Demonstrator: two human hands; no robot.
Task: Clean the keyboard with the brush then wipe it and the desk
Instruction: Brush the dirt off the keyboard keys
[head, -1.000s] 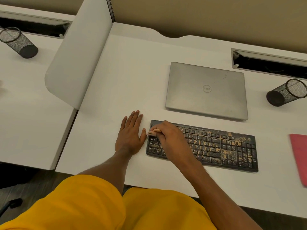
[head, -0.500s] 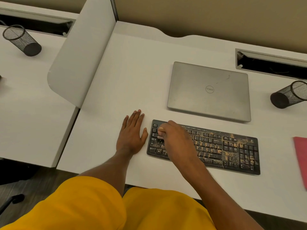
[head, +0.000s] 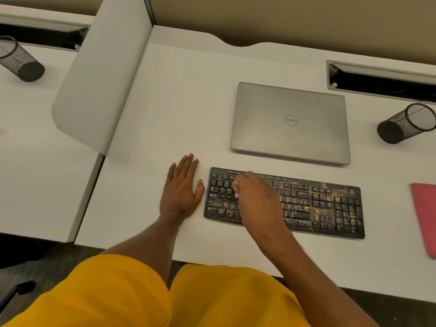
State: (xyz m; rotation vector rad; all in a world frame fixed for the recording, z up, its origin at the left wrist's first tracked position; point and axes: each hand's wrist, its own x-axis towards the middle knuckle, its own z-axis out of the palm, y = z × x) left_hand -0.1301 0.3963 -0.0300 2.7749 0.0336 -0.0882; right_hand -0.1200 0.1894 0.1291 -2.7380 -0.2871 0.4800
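On the white desk point(head: 179, 95) lie a keyboard point(head: 325, 208) (dirt-speckled), closed laptop point(head: 290, 123), mesh cup point(head: 405, 123), red cloth point(head: 424, 215).

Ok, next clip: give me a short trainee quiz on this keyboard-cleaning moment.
1. True or false: the left hand grips the dusty black keyboard.
2. Which keyboard area looks cleanest? A) upper-left keys B) number pad C) bottom row
3. Fill in: the right hand holds a small pale brush over the keyboard's ___ half.
Key: 1 false, it lies flat on the white desk beside the keyboard. 2 A. 3 left.
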